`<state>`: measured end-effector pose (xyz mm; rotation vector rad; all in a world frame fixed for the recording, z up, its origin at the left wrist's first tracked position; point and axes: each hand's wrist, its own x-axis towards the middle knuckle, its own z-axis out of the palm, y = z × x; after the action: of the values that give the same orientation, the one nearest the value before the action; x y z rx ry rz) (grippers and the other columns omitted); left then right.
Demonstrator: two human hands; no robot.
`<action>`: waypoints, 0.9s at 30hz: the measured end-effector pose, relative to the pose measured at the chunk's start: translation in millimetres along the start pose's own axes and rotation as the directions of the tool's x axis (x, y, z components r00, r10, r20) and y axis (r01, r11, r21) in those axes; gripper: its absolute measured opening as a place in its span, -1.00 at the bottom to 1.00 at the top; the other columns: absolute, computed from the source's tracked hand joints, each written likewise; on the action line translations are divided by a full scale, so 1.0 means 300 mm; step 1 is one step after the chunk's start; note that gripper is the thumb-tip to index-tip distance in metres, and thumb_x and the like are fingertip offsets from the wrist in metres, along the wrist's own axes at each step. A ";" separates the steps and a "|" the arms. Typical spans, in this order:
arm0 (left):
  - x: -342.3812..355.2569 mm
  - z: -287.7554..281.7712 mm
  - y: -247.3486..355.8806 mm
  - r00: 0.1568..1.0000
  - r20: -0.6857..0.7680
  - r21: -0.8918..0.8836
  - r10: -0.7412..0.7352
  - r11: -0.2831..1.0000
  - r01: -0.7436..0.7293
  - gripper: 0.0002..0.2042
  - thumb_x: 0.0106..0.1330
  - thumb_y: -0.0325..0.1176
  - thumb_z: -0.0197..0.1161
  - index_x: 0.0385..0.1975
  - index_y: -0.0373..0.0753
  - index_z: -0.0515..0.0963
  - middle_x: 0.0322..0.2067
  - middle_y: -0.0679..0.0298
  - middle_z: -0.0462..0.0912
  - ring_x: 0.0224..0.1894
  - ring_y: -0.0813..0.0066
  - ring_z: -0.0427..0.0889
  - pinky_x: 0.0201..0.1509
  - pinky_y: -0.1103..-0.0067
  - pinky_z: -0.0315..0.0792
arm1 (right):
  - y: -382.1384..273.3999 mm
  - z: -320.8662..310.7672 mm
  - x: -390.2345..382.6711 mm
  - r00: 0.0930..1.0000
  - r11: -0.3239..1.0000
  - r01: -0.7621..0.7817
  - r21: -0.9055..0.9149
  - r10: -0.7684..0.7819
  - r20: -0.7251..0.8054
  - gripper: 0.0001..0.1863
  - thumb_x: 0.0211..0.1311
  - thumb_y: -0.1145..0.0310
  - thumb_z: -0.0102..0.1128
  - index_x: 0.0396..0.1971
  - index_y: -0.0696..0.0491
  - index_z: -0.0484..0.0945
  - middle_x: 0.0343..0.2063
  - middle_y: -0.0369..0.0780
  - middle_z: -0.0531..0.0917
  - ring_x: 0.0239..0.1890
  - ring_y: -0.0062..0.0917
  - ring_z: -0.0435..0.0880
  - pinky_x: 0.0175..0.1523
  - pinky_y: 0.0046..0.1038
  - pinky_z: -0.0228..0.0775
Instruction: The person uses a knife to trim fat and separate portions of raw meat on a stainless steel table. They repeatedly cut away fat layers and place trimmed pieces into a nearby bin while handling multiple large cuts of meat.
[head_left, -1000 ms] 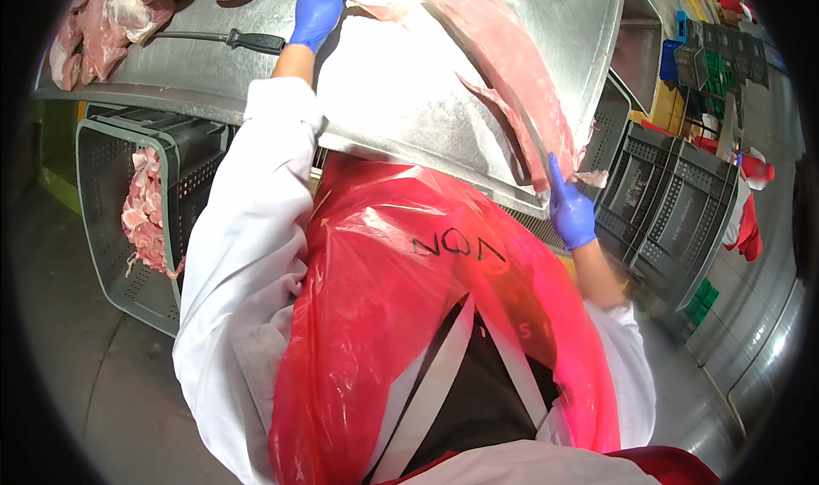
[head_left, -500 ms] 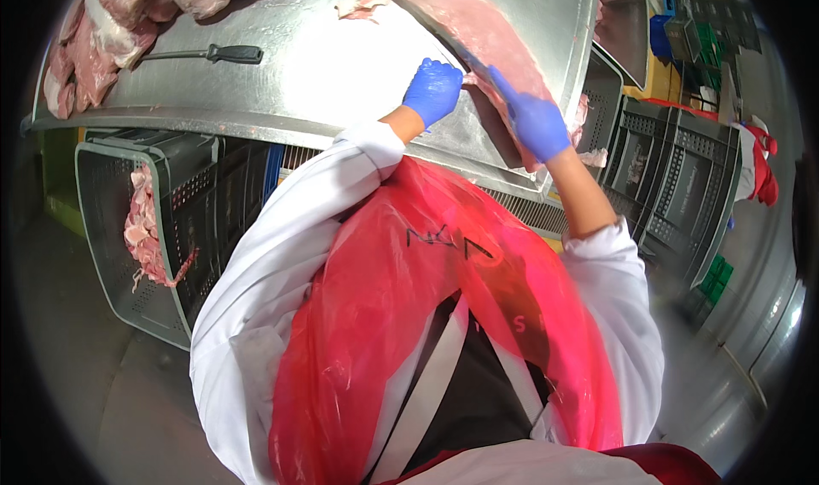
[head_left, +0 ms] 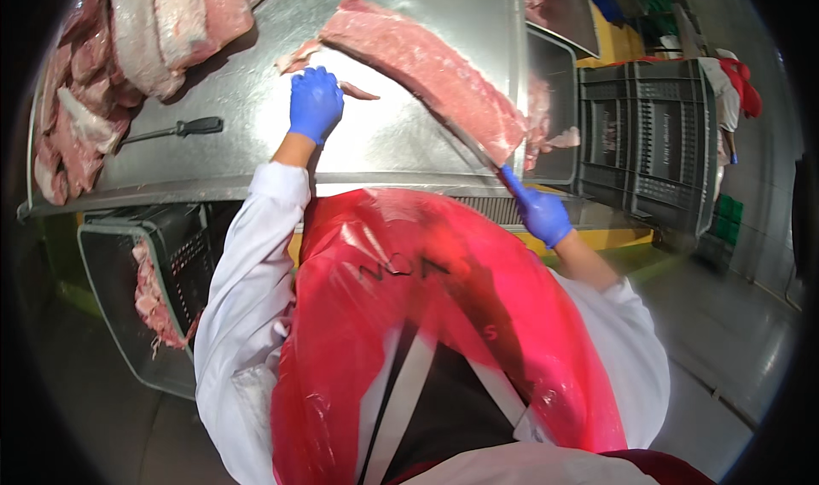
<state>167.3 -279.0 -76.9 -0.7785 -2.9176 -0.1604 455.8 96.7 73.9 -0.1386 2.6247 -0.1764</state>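
Note:
My left hand (head_left: 316,101), in a blue glove, is closed on a narrow meat strip (head_left: 362,93) over the steel table (head_left: 230,144). My right hand (head_left: 541,209), also gloved, grips a long knife (head_left: 470,147), index finger stretched along it. The blade lies along the near edge of a long pink piece of meat (head_left: 421,64). A small trimming (head_left: 294,57) rests beside that piece's upper left end. A steel rod with a black handle (head_left: 198,126) lies to the left, by a heap of raw meat (head_left: 183,20).
A crate with scraps (head_left: 110,302) stands below the table's left side. A grey bin (head_left: 556,63) with trimmings and a stack of dark crates (head_left: 641,144) are at the right. A co-worker (head_left: 728,92) in white and red stands beyond the crates, near green crates (head_left: 725,216).
Since half a second ago my left hand has moved left with the strip, away from the long piece. My right hand and knife have shifted toward me. The whole view has shifted.

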 end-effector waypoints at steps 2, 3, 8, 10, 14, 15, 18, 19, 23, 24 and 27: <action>0.040 0.018 -0.134 0.900 -0.434 0.056 -0.041 0.996 0.072 -0.82 0.23 -0.27 0.17 -0.34 -0.20 0.65 -0.04 0.10 0.58 0.06 0.10 0.54 0.09 0.11 0.37 | 0.016 0.019 0.001 0.975 0.999 -0.011 0.036 0.018 -0.221 -0.18 0.31 0.43 0.11 0.53 -0.30 0.03 -0.42 0.04 0.66 -0.49 -0.03 0.65 -0.39 -0.05 0.48; 0.056 0.040 -0.190 0.939 -0.342 0.005 -0.044 0.999 0.048 -0.81 0.23 -0.27 0.17 -0.33 -0.19 0.66 -0.05 0.10 0.58 0.03 0.08 0.55 0.10 0.12 0.39 | 0.012 0.019 0.021 0.964 0.990 -0.052 0.133 0.085 -0.253 -0.21 0.35 0.39 0.12 0.52 -0.31 0.05 -0.39 0.07 0.66 -0.47 0.01 0.64 -0.39 -0.02 0.45; 0.035 0.128 -0.320 0.992 -0.011 -0.336 -0.122 0.935 0.112 -0.80 0.20 -0.31 0.19 -0.26 -0.16 0.70 -0.12 0.05 0.59 -0.10 0.04 0.61 0.01 0.22 0.50 | 0.033 0.047 0.167 0.907 0.944 0.009 0.331 0.131 -0.400 -0.12 0.30 0.45 0.15 0.55 -0.28 -0.04 -0.43 0.04 0.67 -0.44 -0.02 0.67 -0.27 -0.14 0.52; -0.006 0.111 -0.338 0.974 -0.028 -0.477 -0.224 0.859 0.184 -0.78 0.19 -0.34 0.24 -0.20 -0.19 0.71 -0.11 -0.01 0.65 -0.16 0.06 0.64 -0.02 0.32 0.54 | 0.030 0.060 0.222 0.886 0.921 0.027 0.390 0.158 -0.435 -0.11 0.30 0.46 0.15 0.56 -0.25 -0.06 -0.46 0.04 0.66 -0.45 -0.09 0.68 -0.24 -0.21 0.53; -0.215 -0.163 -0.446 0.913 -0.352 -0.486 -0.206 0.874 0.010 -0.80 0.35 -0.35 0.20 -0.16 -0.29 0.69 -0.09 0.04 0.70 -0.12 0.19 0.69 0.05 0.42 0.52 | 0.066 0.034 0.354 0.834 0.881 0.043 0.471 0.227 -0.502 -0.12 0.30 0.44 0.15 0.56 -0.15 -0.05 -0.31 0.03 0.69 -0.48 -0.34 0.66 -0.20 -0.36 0.53; -0.325 -0.224 -0.516 0.800 -0.144 -0.727 -0.583 0.610 0.315 -0.76 0.50 -0.43 0.05 -0.02 -0.34 0.63 -0.06 0.10 0.72 0.02 0.33 0.66 0.13 0.46 0.48 | 0.105 0.043 0.400 0.771 0.875 0.123 0.469 0.213 -0.600 -0.13 0.30 0.43 0.15 0.56 -0.15 -0.04 -0.24 0.03 0.70 -0.48 -0.36 0.65 -0.20 -0.37 0.53; -0.597 -0.611 -0.632 0.719 -0.326 -0.597 -0.613 0.723 0.346 -0.74 0.47 -0.51 0.02 -0.01 -0.39 0.62 -0.05 0.18 0.71 -0.05 0.43 0.64 0.05 0.58 0.46 | 0.172 -0.014 0.438 0.838 0.733 -0.137 0.666 0.444 -0.317 -0.16 0.32 0.38 0.15 0.55 -0.10 -0.01 0.11 0.03 0.64 -0.40 -0.48 0.67 -0.17 -0.42 0.53; -0.738 -0.662 -0.752 0.651 -0.339 -0.651 -0.679 0.669 0.358 -0.72 0.42 -0.51 0.04 0.03 -0.40 0.61 -0.12 0.20 0.71 -0.10 0.48 0.63 -0.02 0.60 0.45 | 0.237 0.028 0.484 0.829 0.770 0.000 0.638 0.356 -0.431 -0.17 0.33 0.37 0.14 0.55 -0.11 -0.01 0.14 0.07 0.61 -0.39 -0.44 0.69 -0.16 -0.41 0.54; -1.222 -0.772 -1.082 0.490 -0.239 -0.453 -0.838 0.543 0.707 -0.70 0.37 -0.31 0.12 -0.15 -0.44 0.63 -0.27 0.14 0.69 -0.21 0.39 0.64 -0.09 0.48 0.48 | 0.176 0.057 0.570 0.845 0.682 0.056 0.729 0.356 -0.398 -0.17 0.34 0.34 0.13 0.55 -0.13 -0.03 0.18 0.10 0.57 -0.42 -0.42 0.70 -0.15 -0.43 0.58; -1.271 -0.776 -1.107 0.484 -0.201 -0.437 -0.852 0.520 0.734 -0.66 0.35 -0.25 0.15 -0.14 -0.43 0.64 -0.25 0.07 0.71 -0.21 0.30 0.67 -0.04 0.41 0.51 | 0.124 0.072 0.573 0.827 0.686 0.097 0.721 0.348 -0.442 -0.19 0.38 0.34 0.11 0.55 -0.13 -0.06 0.12 0.07 0.61 -0.43 -0.46 0.69 -0.21 -0.43 0.60; -1.196 -0.765 -1.057 0.166 -0.096 0.523 -0.981 0.092 0.847 -0.57 0.28 -0.09 0.24 -0.05 -0.34 0.61 0.00 -0.05 0.65 -0.03 0.04 0.66 0.05 0.25 0.54 | -0.048 0.099 0.530 0.901 0.340 0.075 0.937 0.380 -0.210 -0.20 0.43 0.41 0.06 0.56 -0.14 -0.10 -0.12 -0.06 0.68 -0.48 -0.54 0.64 -0.40 -0.43 0.59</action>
<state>336.9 -758.1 76.4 1.4005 -2.8905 0.6234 333.3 58.6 -25.6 0.6349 2.4011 -1.7881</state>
